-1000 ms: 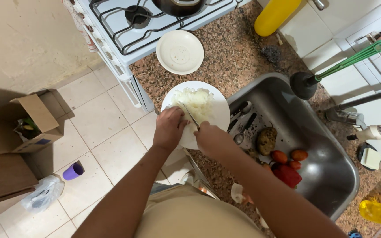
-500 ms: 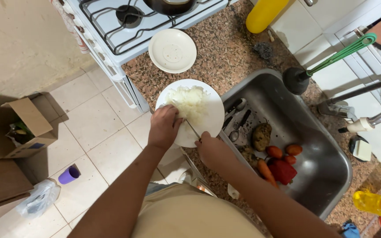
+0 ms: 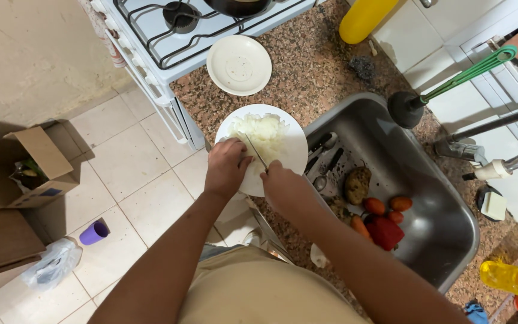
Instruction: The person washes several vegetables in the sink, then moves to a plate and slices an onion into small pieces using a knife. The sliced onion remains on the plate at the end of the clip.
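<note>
A white plate [image 3: 292,157] lies on the granite counter beside the sink, with a heap of chopped pale vegetable [image 3: 264,133] on it. My left hand [image 3: 227,168] rests on the plate's near-left edge, fingers curled against the food. In my right hand [image 3: 283,185] is a knife [image 3: 254,150], its thin blade pointing away from me across the plate, down on the chopped heap. My left fingertips almost touch the blade.
An empty white dish [image 3: 238,64] sits further back next to the gas stove [image 3: 181,30]. The steel sink [image 3: 445,240] holds cutlery, a potato, carrots, tomatoes and a red pepper. A plunger-like tool, tap and yellow bottle stand around it. On the floor are a cardboard box [image 3: 28,165], a purple cup and a plastic bag.
The view has shifted slightly. Both hands stay at the plate, with the knife blade still working over the chopped heap; my right hand has drawn a little closer to the left.
</note>
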